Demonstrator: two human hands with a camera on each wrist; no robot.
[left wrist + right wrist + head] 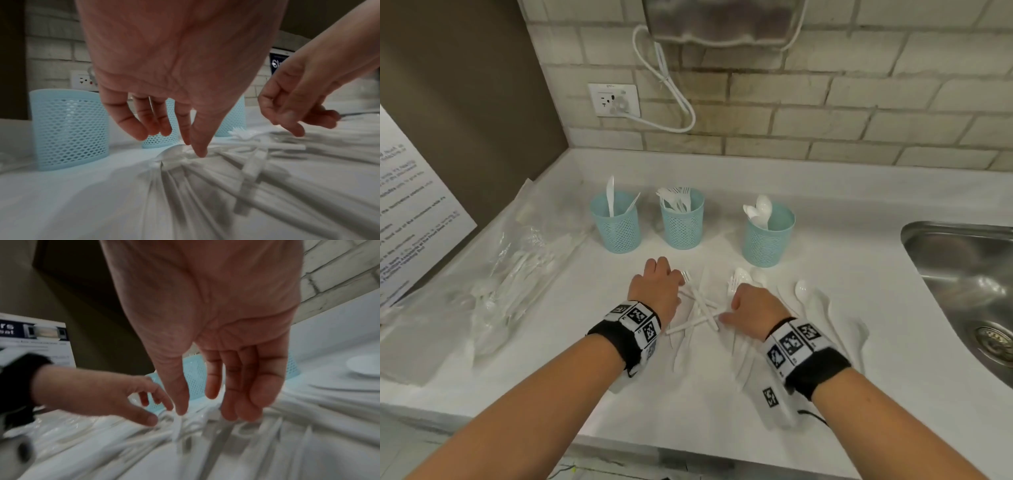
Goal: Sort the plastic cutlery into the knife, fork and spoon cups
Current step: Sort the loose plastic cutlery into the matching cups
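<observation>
White countertop [859,308]: both hands, left hand [657,286] and right hand [755,308], hover loosely spread, apparently empty, over mid-counter cutlery pile [702,308]; isolate one handle before pinching.

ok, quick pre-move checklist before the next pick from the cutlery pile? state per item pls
1. Left hand free: ok, fingers relaxed over the pile, holding nothing.
2. Right hand free: ok, fingers straight, nothing gripped.
3. Knife cup, fork cup, spoon cup upright, open: ok.
4. Target piece singled out: not ok, handles cross and overlap.
5. Piece type under the fingertips: cannot tell, wrist views blurred.
6. Path to cups clear: ok.
</observation>
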